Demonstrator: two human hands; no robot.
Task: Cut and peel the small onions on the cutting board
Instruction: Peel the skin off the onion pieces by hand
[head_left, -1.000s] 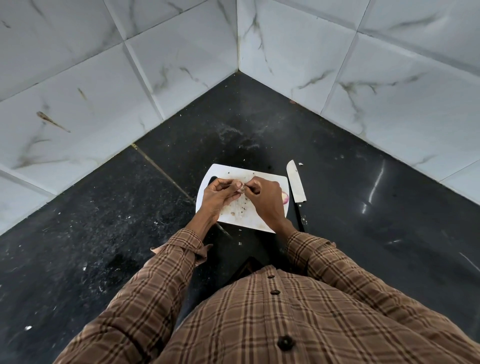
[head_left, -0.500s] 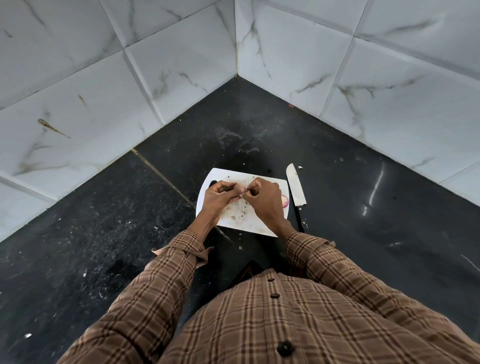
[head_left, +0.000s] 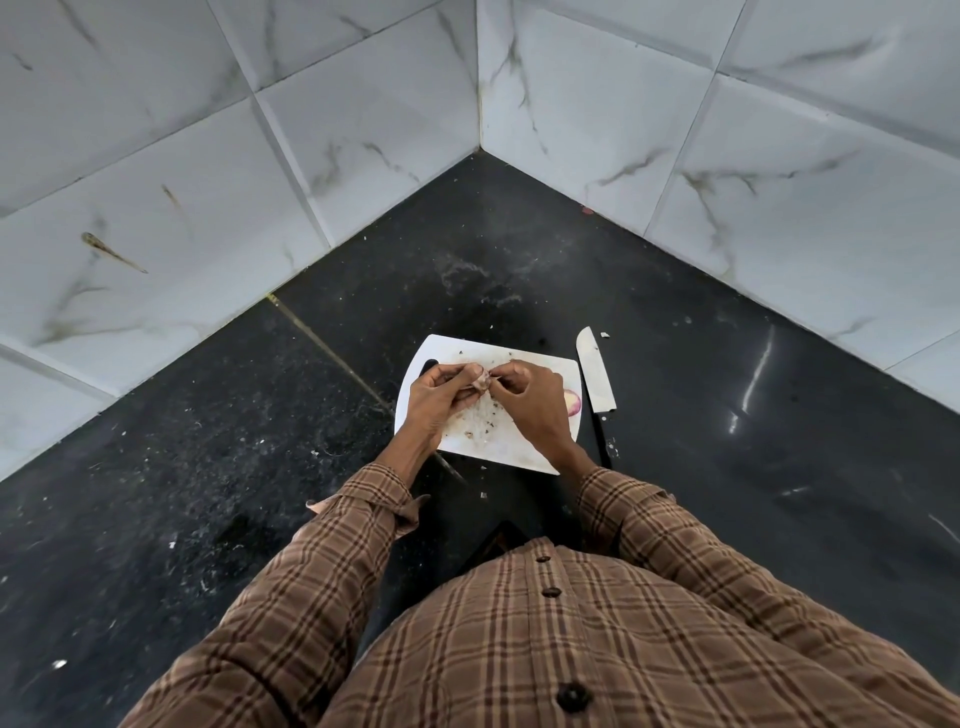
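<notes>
Over the white plastic cutting board (head_left: 506, 447), left hand (head_left: 439, 397) pinches a small pinkish onion (head_left: 482, 382) while right hand (head_left: 530, 402) grips its skin — slick layers could slip free.

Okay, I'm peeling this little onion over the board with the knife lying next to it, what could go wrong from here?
Two things stand out. The knife lies on the counter just beyond the board's right edge, close to your right hand; reaching sideways without looking might catch the blade. Both hands pinch the small onion at the fingertips above the cutting board, so it could slip and roll onto the gritty black counter. The left hand holds most of it.
</notes>
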